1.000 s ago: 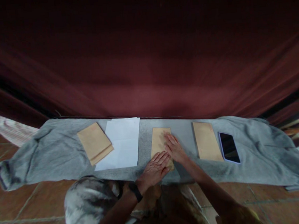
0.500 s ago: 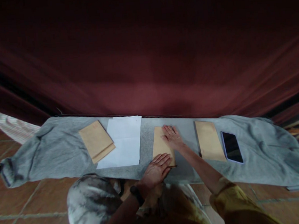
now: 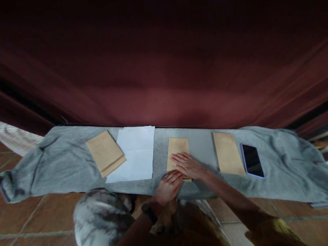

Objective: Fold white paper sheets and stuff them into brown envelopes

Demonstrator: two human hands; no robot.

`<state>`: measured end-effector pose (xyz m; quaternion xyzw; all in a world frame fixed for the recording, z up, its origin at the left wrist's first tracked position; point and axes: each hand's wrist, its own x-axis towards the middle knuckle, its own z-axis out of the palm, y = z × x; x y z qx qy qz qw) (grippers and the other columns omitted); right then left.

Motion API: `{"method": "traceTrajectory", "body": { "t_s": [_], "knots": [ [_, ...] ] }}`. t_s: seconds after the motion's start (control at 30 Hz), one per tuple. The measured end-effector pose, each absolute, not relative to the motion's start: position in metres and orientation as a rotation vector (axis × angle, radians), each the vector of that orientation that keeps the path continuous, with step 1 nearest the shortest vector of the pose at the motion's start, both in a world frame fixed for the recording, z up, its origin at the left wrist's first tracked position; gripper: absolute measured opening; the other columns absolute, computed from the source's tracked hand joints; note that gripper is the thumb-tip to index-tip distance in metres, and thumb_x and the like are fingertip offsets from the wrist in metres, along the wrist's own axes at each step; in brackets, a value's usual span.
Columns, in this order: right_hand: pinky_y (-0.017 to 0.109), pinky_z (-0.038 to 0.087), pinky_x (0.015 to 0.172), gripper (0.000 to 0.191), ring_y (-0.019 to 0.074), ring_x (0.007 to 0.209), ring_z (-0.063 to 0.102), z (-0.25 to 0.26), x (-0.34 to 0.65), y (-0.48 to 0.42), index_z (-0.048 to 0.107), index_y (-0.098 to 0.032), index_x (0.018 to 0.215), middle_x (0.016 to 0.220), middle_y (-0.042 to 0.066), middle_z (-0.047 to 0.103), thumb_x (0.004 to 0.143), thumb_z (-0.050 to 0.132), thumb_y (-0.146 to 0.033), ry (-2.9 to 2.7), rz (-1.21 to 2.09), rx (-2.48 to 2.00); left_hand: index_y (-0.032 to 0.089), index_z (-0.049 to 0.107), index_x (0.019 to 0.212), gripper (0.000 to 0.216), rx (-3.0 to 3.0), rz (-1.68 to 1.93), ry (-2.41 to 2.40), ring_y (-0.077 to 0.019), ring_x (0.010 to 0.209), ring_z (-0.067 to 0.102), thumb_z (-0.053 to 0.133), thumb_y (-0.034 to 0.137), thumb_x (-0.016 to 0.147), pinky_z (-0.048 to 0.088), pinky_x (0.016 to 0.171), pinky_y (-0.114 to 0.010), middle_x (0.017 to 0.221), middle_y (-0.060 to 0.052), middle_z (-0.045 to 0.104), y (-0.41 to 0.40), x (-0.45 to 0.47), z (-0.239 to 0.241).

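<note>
A brown paper envelope (image 3: pixel 178 144) lies flat on the grey cloth in front of me, with faint red print near its top right. My left hand (image 3: pixel 168 185) rests flat on its lower left part, fingers stretched out. Across the envelope's middle and lower part lies my right hand (image 3: pixel 188 166), palm down with fingers extended; its fingertips come close to the left hand's. Together the hands hide much of the envelope's lower half. Neither hand is wrapped round anything.
White paper sheets (image 3: pixel 136 152) lie to the left, partly under a small stack of brown envelopes (image 3: pixel 105 151). Another brown envelope (image 3: pixel 229 153) and a phone (image 3: pixel 252 161) lie to the right. Grey cloth (image 3: pixel 61 162) covers the narrow surface; a dark red curtain (image 3: pixel 161 88) hangs behind it.
My right hand has slid down from the envelope's top right edge towards my left hand, uncovering the red print. My left hand has stayed nearly in place.
</note>
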<state>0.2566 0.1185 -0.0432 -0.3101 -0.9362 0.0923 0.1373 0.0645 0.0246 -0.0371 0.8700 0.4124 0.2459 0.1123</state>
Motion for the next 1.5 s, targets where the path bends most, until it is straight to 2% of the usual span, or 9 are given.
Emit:
{"method": "traceTrajectory", "body": {
  "t_s": [0.2, 0.4, 0.6, 0.77, 0.87, 1.0, 1.1, 1.3, 1.5],
  "knots": [
    [0.048, 0.021, 0.125, 0.050, 0.0222, 0.151, 0.028, -0.047, 0.251, 0.164, 0.040, -0.020, 0.153, 0.163, 0.007, 0.031, 0.105, 0.037, -0.033, -2.604, 0.197, -1.234, 0.024, 0.064, 0.129, 0.035, 2.541, 0.734, 1.184, -0.0189, 0.128, 0.059, 0.045, 0.019, 0.099, 0.049, 0.111, -0.041, 0.132, -0.006, 0.067, 0.027, 0.063, -0.039],
    [0.048, 0.019, 0.126, 0.053, 0.0237, 0.152, 0.027, -0.050, 0.241, 0.178, 0.037, -0.015, 0.155, 0.162, 0.010, 0.032, 0.105, 0.032, -0.033, -2.551, 0.178, -1.365, 0.024, 0.064, 0.128, 0.036, 2.541, 0.739, 1.208, -0.0186, 0.129, 0.058, 0.044, 0.016, 0.099, 0.048, 0.112, -0.041, 0.134, -0.005, 0.067, 0.027, 0.064, -0.043],
    [0.046, 0.023, 0.125, 0.052, 0.0201, 0.151, 0.030, -0.052, 0.247, 0.141, 0.037, -0.017, 0.155, 0.162, 0.009, 0.033, 0.105, 0.030, -0.030, -2.593, 0.240, -1.239, 0.023, 0.063, 0.127, 0.035, 2.504, 0.721, 1.184, -0.0182, 0.130, 0.056, 0.044, 0.016, 0.100, 0.047, 0.113, -0.041, 0.133, -0.005, 0.066, 0.029, 0.063, -0.044],
    [0.044, 0.031, 0.123, 0.050, 0.0187, 0.146, 0.039, -0.049, 0.259, 0.097, 0.047, -0.015, 0.148, 0.156, 0.011, 0.044, 0.106, 0.023, -0.025, -2.551, 0.346, -1.227, 0.022, 0.063, 0.126, 0.032, 2.431, 0.721, 1.240, -0.0189, 0.128, 0.058, 0.044, 0.019, 0.101, 0.046, 0.113, -0.042, 0.133, -0.006, 0.066, 0.028, 0.065, -0.040],
    [0.045, 0.034, 0.121, 0.049, 0.0204, 0.145, 0.041, -0.046, 0.261, 0.061, 0.051, -0.013, 0.145, 0.154, 0.013, 0.047, 0.106, 0.026, -0.028, -2.471, 0.350, -1.274, 0.020, 0.063, 0.124, 0.030, 2.420, 0.734, 1.292, -0.0187, 0.127, 0.058, 0.045, 0.018, 0.100, 0.046, 0.112, -0.041, 0.131, -0.007, 0.067, 0.028, 0.067, -0.041],
    [0.046, 0.033, 0.122, 0.052, 0.0226, 0.147, 0.036, -0.045, 0.251, 0.008, 0.040, -0.009, 0.152, 0.159, 0.013, 0.039, 0.106, 0.033, -0.032, -2.413, 0.247, -1.328, 0.019, 0.061, 0.123, 0.030, 2.398, 0.758, 1.340, -0.0194, 0.129, 0.056, 0.042, 0.016, 0.100, 0.046, 0.112, -0.041, 0.131, -0.009, 0.066, 0.028, 0.070, -0.040],
    [0.044, 0.033, 0.122, 0.054, 0.0233, 0.147, 0.037, -0.047, 0.245, -0.018, 0.039, -0.010, 0.153, 0.159, 0.013, 0.039, 0.105, 0.037, -0.033, -2.368, 0.156, -1.388, 0.018, 0.060, 0.125, 0.031, 2.367, 0.777, 1.385, -0.0206, 0.130, 0.056, 0.039, 0.017, 0.101, 0.047, 0.111, -0.042, 0.131, -0.010, 0.065, 0.027, 0.072, -0.039],
    [0.045, 0.031, 0.123, 0.055, 0.0233, 0.146, 0.038, -0.052, 0.252, -0.029, 0.036, -0.011, 0.155, 0.157, 0.012, 0.042, 0.103, 0.041, -0.029, -2.316, 0.032, -1.473, 0.018, 0.054, 0.136, 0.042, 2.293, 0.825, 1.575, -0.0216, 0.133, 0.054, 0.037, 0.011, 0.098, 0.046, 0.112, -0.043, 0.137, -0.011, 0.062, 0.018, 0.069, -0.048],
    [0.046, 0.031, 0.122, 0.056, 0.0238, 0.145, 0.040, -0.057, 0.256, -0.032, 0.036, -0.011, 0.155, 0.156, 0.013, 0.044, 0.102, 0.044, -0.028, -2.292, -0.010, -1.498, 0.017, 0.056, 0.136, 0.046, 2.253, 0.813, 1.741, -0.0226, 0.133, 0.054, 0.036, 0.007, 0.095, 0.041, 0.116, -0.046, 0.137, -0.012, 0.062, 0.012, 0.064, -0.045]
  ]
}}
